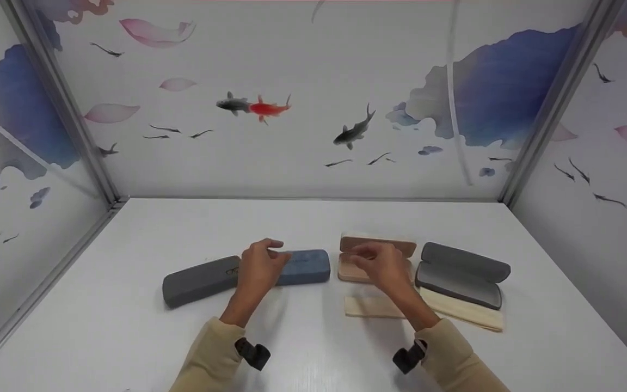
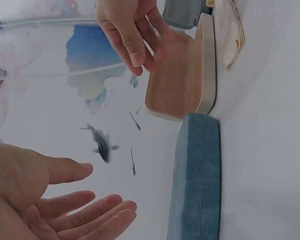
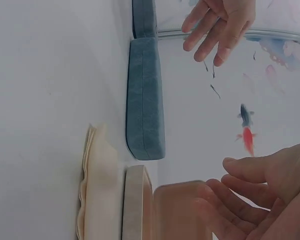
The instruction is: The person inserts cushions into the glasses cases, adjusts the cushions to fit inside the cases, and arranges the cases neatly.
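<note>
Near the right end of a closed grey oblong case (image 1: 199, 284), the empty left hand (image 1: 259, 268) hovers, fingers parted, by a closed blue oblong case (image 1: 309, 268), and the empty, slack-fingered right hand (image 1: 385, 265) seems just clear of an open tan oblong case (image 2: 177, 82), best gripped by its sides.

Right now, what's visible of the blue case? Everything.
The blue case is a mottled, suede-looking, rounded-corner box, shut, a thin seam along its side. It lies flat on the table, between the gray case and the open tan case. The left hand hovers above, not touching it; contact with the gray case is unclear.
</note>
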A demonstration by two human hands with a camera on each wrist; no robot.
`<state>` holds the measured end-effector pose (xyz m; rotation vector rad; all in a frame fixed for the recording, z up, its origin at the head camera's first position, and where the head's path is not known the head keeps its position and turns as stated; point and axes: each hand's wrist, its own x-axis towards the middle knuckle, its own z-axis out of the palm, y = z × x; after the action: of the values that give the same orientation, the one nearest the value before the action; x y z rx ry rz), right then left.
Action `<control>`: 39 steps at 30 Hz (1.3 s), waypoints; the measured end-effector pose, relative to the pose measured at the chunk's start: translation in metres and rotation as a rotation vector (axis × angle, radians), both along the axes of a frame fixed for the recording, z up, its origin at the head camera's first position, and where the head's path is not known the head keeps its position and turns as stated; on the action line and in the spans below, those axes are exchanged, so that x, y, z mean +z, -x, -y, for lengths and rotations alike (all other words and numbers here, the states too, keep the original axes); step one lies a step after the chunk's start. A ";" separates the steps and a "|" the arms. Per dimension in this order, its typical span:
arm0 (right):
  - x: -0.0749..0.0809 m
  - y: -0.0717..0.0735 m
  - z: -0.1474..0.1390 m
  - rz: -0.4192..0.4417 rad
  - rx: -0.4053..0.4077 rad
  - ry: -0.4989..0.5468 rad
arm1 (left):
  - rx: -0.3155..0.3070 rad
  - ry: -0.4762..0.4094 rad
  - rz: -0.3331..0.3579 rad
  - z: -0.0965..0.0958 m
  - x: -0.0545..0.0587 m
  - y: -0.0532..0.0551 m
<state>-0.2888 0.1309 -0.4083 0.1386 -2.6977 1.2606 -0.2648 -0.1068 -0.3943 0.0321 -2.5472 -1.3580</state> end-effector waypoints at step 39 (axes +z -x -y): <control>-0.036 -0.020 -0.102 0.295 0.054 -0.125 | -0.170 -0.024 0.304 -0.101 -0.057 -0.002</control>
<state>-0.2684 0.2328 -0.4443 0.0423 -3.0443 1.2114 -0.2626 -0.0062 -0.4516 0.0291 -2.8389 -1.5524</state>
